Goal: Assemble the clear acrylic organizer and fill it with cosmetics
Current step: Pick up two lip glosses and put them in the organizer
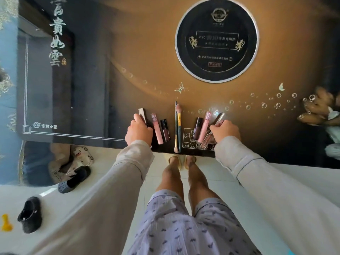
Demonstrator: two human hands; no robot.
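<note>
Cosmetics (slim glossy tubes) on glass tabletop: left hand, right hand gripping.

- One wide-angle head camera looks steeply down and forward.
- The table fills the upper half; the left hand and right hand lie close at its near edge.
- Legs and floor fill the rest.

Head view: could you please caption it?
Left hand grips a rectangular tube, right hand a silver-capped tube, on the table.
</note>
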